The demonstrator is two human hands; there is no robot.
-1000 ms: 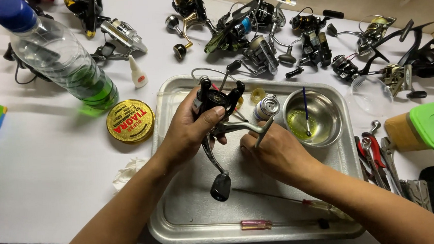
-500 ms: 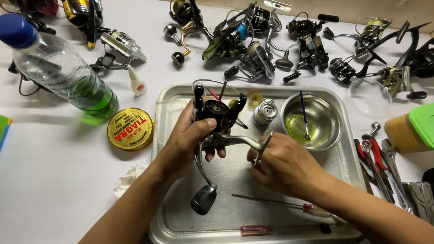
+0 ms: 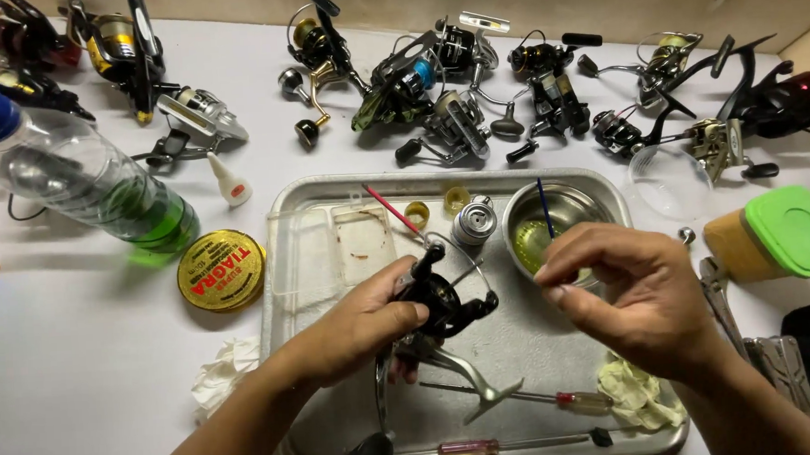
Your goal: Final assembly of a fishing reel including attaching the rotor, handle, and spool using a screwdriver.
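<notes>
My left hand [image 3: 364, 327] grips a black spinning reel [image 3: 441, 304] above the metal tray [image 3: 277, 262]. The reel's silver handle arm points down toward the tray's front. My right hand [image 3: 640, 298] hovers apart from the reel, to its right and just in front of a small steel bowl [image 3: 561, 215]. Its thumb and fingertips are pinched together, and I see nothing between them. A blue brush [image 3: 544, 206] leans in the bowl.
The tray also holds a silver spool [image 3: 474, 222], a red-handled brush [image 3: 390, 210], two screwdrivers [image 3: 525, 398], [image 3: 490, 447] and a crumpled rag [image 3: 640, 395]. Several reels [image 3: 435, 97] crowd the table's back. A plastic bottle [image 3: 88, 179] and a yellow tin [image 3: 221, 269] stand left. A green-lidded tub [image 3: 775, 236] and pliers [image 3: 743, 330] are right.
My right hand has let go of the reel and drawn back to the right with pinched fingers. My left hand has turned the reel and lowered it toward the tray's front.
</notes>
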